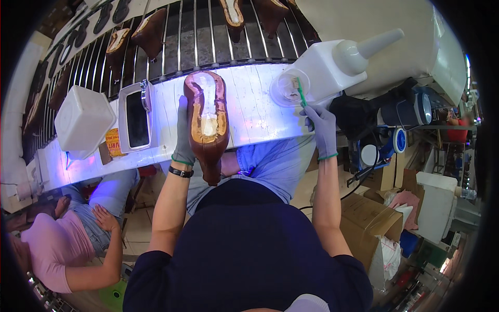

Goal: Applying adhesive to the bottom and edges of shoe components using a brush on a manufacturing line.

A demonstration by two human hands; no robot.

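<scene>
In my gloved left hand (183, 136) is a brown leather boot upper (209, 151), its fingers along the left side. The boot has its bottom facing up, showing a pale strip down the middle and tan and reddish edges. My gloved right hand (324, 131) pinches a green toothbrush (302, 96), whose head dips inside a clear plastic cup (276, 88) with whitish residue. Beside that cup a large white squeeze bottle (332, 65) with a long nozzle lies tilted on the white bench (249, 122).
Behind the bench, a rack of metal rollers (179, 41) carries several brown boots. A white container (86, 122) and a white box with a dark inside (138, 117) stand left. A black-and-blue device (384, 114) is at right. Another person (67, 239) sits at left; a cardboard box (364, 221) stands right.
</scene>
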